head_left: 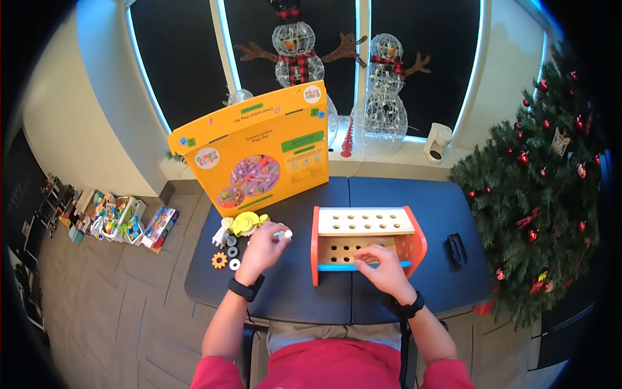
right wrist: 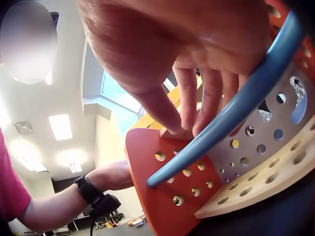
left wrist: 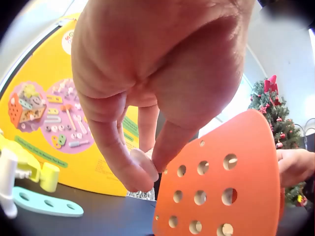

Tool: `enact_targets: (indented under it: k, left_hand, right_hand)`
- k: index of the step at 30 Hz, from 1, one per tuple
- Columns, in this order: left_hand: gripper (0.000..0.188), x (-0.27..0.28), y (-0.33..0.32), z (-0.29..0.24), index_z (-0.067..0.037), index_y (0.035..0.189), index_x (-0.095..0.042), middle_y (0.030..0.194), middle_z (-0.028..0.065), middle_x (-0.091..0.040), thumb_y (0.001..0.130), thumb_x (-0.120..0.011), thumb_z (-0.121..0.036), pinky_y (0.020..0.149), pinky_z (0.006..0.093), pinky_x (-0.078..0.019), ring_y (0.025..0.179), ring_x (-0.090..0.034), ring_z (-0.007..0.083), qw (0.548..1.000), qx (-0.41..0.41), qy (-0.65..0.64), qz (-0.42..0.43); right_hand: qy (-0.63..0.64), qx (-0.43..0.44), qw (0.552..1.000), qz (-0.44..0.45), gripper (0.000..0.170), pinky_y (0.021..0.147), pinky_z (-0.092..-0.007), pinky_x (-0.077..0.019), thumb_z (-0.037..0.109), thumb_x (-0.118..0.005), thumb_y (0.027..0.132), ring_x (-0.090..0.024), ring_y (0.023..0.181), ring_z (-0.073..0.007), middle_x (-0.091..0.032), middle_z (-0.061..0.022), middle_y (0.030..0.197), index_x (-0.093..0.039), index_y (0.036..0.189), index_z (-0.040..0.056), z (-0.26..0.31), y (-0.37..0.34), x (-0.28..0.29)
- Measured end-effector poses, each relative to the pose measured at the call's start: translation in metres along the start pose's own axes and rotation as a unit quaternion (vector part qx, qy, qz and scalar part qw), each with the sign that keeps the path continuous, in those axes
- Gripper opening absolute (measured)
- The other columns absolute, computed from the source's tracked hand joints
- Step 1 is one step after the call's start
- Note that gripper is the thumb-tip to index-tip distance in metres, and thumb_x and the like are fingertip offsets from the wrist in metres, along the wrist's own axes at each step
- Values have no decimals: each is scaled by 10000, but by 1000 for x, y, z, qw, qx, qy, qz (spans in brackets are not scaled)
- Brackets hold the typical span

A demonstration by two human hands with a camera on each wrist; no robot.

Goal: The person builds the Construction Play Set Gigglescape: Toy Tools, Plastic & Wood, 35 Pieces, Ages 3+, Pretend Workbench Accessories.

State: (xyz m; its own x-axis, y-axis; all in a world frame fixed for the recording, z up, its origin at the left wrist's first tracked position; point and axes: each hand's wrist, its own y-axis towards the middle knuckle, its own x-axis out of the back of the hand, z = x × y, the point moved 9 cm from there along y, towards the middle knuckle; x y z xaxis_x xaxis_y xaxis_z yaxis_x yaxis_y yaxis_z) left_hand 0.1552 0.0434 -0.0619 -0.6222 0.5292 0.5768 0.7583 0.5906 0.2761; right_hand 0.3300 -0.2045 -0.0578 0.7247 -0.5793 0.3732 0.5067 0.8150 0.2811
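My left hand (head_left: 260, 246) pinches a small white rounded toy piece (left wrist: 144, 164) between thumb and fingertips, left of the toy workbench. The workbench has orange-red side panels (left wrist: 216, 182) with holes, a white perforated top (head_left: 366, 221), a wooden lower shelf (right wrist: 251, 184) and a blue front bar (right wrist: 231, 108). Over this bar reaches my right hand (head_left: 383, 269), its fingers loosely bent and fingertips above the lower shelf. No held object shows in it. Beside the left hand lie a yellow toy piece (head_left: 246, 223) and a turquoise strip (left wrist: 47, 201) with holes.
A big yellow box (head_left: 259, 155) stands at the back left of the dark table (head_left: 304, 292). An orange gear (head_left: 219, 260), grey and white rings (head_left: 234, 264) lie at the left. A black strap-like object (head_left: 456, 249) is at the right; a Christmas tree (head_left: 538, 188) stands beyond.
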Motion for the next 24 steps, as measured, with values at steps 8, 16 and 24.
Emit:
enact_targets:
  k: [8, 16, 24]
  left_hand:
    - [208, -56, 20, 13, -35, 1053, -753, 967, 179, -742, 857, -742, -104, 801, 442, -579, 883, -725, 343, 991, 41, 108, 67]
    - [242, -78, 20, 29, -38, 1100, -775, 1067, 191, -730, 870, -715, -85, 841, 450, -583, 921, -721, 348, 992, 50, 70, 87]
    - [293, -81, 19, 27, -28, 1163, -761, 1119, 178, -766, 882, -746, -109, 809, 411, -598, 871, -741, 300, 994, 73, 0, 79]
  right_hand:
    - [-181, 16, 981, 67, 230, 876, -433, -554, 244, -816, 877, -721, 999, -337, -776, -96, 1030, -770, 1048, 97, 9, -4, -18]
    - [-186, -1, 979, 86, 241, 862, -439, -560, 261, -806, 890, -730, 989, -337, -782, -104, 1040, -772, 1058, 91, 9, -5, -20]
    - [-192, 5, 978, 85, 240, 847, -442, -568, 256, -801, 900, -736, 967, -342, -782, -116, 1036, -769, 1059, 79, 10, -5, -21]
